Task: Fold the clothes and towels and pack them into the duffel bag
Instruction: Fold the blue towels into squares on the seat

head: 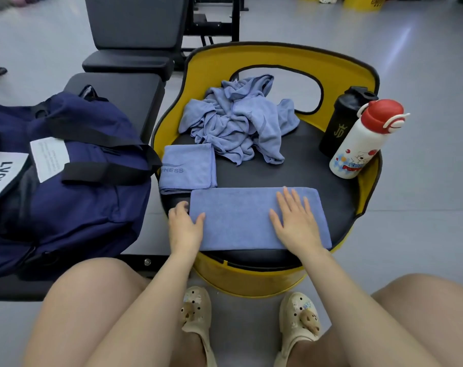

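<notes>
A blue towel, folded into a long rectangle, lies on the black seat of a yellow chair. My right hand presses flat on its right part, fingers straight. My left hand grips its left edge, thumb on top and fingers curled under. A smaller folded blue towel with lettering lies just behind, at the seat's left. A crumpled heap of blue towels sits further back. The navy duffel bag rests on a black bench to my left.
A white bottle with a red cap and a black shaker bottle stand at the seat's right edge. The chair's yellow backrest curves behind. A black weight bench stands beyond the bag. My knees and feet are below.
</notes>
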`<state>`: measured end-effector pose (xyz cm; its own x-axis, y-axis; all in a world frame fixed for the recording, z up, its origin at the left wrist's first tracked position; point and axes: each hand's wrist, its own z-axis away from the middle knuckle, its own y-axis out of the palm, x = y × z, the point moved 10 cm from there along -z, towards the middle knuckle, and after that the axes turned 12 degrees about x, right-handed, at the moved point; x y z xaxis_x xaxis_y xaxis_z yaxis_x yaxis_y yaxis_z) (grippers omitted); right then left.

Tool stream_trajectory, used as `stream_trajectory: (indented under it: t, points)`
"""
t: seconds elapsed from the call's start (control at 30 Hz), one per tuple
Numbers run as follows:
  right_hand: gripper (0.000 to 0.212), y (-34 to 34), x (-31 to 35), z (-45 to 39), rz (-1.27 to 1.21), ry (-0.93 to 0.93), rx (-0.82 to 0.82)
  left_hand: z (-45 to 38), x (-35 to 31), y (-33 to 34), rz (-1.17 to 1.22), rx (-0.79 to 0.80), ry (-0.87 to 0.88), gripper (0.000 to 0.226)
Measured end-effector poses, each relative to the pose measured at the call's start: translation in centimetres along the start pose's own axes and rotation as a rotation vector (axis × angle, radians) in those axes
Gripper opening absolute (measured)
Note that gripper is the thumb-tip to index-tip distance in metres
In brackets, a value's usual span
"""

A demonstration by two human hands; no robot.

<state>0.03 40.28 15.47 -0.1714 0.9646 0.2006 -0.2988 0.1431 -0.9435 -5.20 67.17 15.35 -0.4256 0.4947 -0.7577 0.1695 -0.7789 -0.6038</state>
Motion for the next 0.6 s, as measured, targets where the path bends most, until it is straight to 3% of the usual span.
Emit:
stream_trajectory:
  t: [0.1,0.27,0.4,0.6]
  points:
    - [0.06,1.3,1.6,-0.2,0.014,-0.048,0.064,-0.6,0.7,0.0,0.026,0.105,-0.121,0.045]
    - [0.06,1.9,1.8,-0.3,0.025,0.003,0.084,-1.5,1.5,0.9,0.078,0.235,-0.171,0.026]
    - [0.06,2.2,3.2,0.0,0.023,-0.008,0.074,-1.5,0.8,-0.3,0.227,0.199,-0.154,0.02]
    - [0.061,2.8,6.5,-0.1,0.012,-0.029,0.077,0.2,-1.6,-4.6,0.186,0.037,-0.011,0.026]
